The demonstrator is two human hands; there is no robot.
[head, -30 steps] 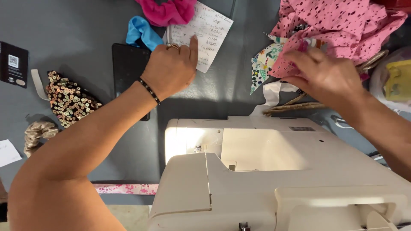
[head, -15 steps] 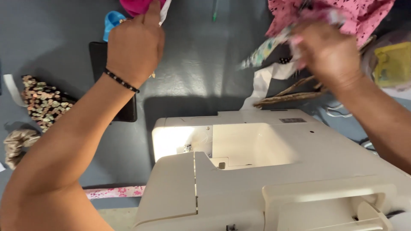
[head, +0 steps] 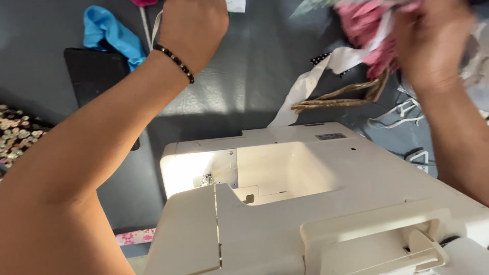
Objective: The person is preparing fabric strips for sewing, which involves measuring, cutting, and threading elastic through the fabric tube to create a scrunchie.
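At the far left edge lay a dark cloth printed with small pale flowers (head: 18, 133), and beside it a black flat pad (head: 94, 76) with a bright blue scrap of fabric (head: 109, 35) draped over its upper corner. The left hand (head: 191, 28), a black bead bracelet (head: 174, 62) on its wrist, was curled shut at the top of the view, near a white paper slip (head: 235, 5); whether it gripped anything could not be told. Below, a cream sewing machine (head: 316, 203) filled the foreground, its needle area lit. Beyond it lay a white fabric strip (head: 305, 91) and brown twisted cord (head: 346, 97). At the upper right, the blurred right hand (head: 433, 43) clutched a bunched pink fabric (head: 367, 30), rumpled and soft-looking, held just above the grey tabletop (head: 244, 86).
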